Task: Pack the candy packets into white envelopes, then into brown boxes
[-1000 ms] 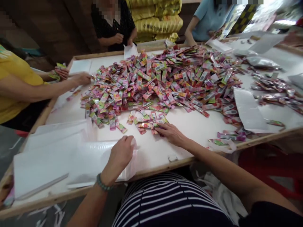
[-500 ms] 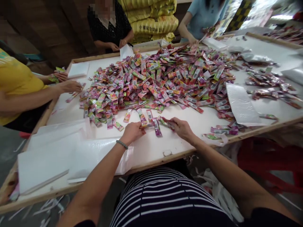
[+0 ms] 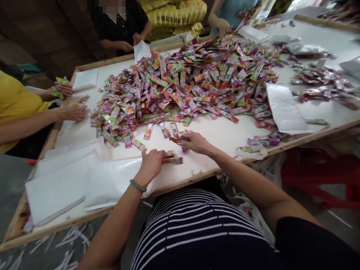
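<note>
White tabletop (image 3: 225,131) spans the frame. At centre, the left hand (image 3: 152,165) grips sachets (image 3: 173,159) lengthwise crosswise, ends pointing right; the right hand (image 3: 195,143), narrowly curled, pinches more.

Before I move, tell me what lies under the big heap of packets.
White tabletop shows along the near edge of the packet heap, likely continuing underneath; anything beneath the middle is covered from view.
</note>
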The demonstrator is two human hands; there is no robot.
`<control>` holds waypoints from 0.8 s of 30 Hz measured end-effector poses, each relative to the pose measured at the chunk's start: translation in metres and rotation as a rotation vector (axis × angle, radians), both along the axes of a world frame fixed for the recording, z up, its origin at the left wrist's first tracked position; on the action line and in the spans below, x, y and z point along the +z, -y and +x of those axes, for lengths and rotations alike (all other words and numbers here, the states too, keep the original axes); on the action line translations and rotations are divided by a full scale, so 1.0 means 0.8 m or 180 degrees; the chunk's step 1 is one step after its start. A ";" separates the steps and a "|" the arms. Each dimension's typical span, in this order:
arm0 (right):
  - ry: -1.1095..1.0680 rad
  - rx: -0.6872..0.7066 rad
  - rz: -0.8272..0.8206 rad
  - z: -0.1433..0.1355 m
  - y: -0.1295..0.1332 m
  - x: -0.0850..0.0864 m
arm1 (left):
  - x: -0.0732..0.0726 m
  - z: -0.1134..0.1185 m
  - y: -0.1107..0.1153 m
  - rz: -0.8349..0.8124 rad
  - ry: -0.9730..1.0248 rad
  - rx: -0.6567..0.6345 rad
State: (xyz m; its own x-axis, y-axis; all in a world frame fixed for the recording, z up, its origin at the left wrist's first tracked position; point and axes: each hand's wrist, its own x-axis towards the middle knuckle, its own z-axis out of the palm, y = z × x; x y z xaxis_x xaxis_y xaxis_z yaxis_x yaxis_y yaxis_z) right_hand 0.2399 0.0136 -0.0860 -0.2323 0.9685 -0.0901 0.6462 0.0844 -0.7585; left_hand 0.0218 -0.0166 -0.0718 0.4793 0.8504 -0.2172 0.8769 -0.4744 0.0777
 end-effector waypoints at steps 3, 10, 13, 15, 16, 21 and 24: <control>0.0503 0.0193 0.0083 -0.047 -0.022 -0.010 | -0.007 0.005 -0.001 -0.0395 0.0000 -0.0142; 0.0925 0.1137 0.0333 -0.095 0.012 -0.029 | 0.001 0.010 0.061 -0.0859 0.0825 -0.0486; 0.0514 0.1473 0.0583 -0.065 0.037 -0.026 | 0.011 -0.010 0.061 -0.0618 0.1220 -0.0229; 0.0456 0.0894 0.0796 -0.034 0.036 -0.024 | 0.015 -0.020 0.049 -0.0194 0.1144 -0.0051; 0.0577 0.0464 0.0863 -0.018 0.030 -0.024 | 0.015 -0.022 0.041 -0.0062 0.0998 -0.0014; 0.1544 -0.0190 0.0573 0.038 -0.007 -0.046 | 0.004 -0.010 0.005 -0.0349 0.0233 -0.0246; 0.1700 -0.0241 0.0356 0.050 -0.011 -0.058 | -0.007 -0.003 0.001 -0.0704 0.0296 -0.0550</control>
